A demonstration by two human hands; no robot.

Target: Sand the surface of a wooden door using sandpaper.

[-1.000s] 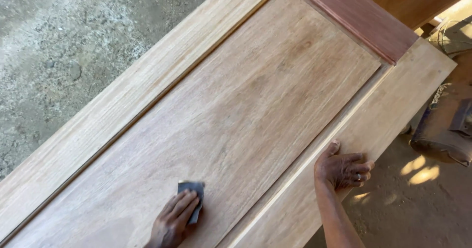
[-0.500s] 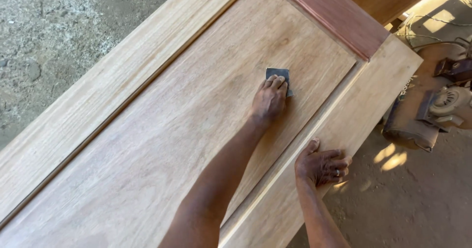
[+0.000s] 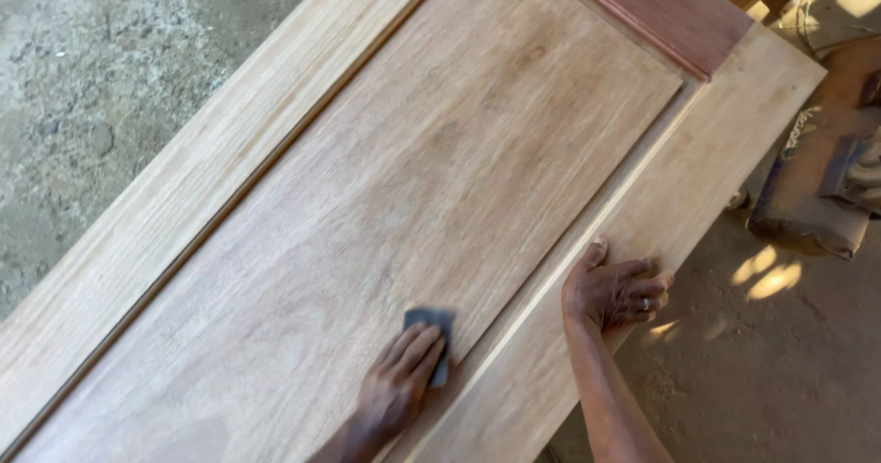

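Observation:
A large pale wooden door (image 3: pixel 440 178) lies flat and slants across the view, with a sunken centre panel and raised side rails. My left hand (image 3: pixel 399 388) presses a small dark sanding pad (image 3: pixel 429 321) flat on the panel near its right groove, at the lower middle. My right hand (image 3: pixel 615 290) rests on the door's right rail, fingers curled over its outer edge, a ring on one finger. A reddish-brown crosspiece (image 3: pixel 656 9) spans the door's far end.
Rough grey concrete floor (image 3: pixel 101 87) lies to the left. Brown dirt ground (image 3: pixel 762 371) with sun patches lies to the right. A dusty dark machine or bag (image 3: pixel 826 188) with cords sits at the right edge beside the door.
My left hand has drawn the sanding pad back from the far end of the panel to the near part. My right hand stays on the rail's edge.

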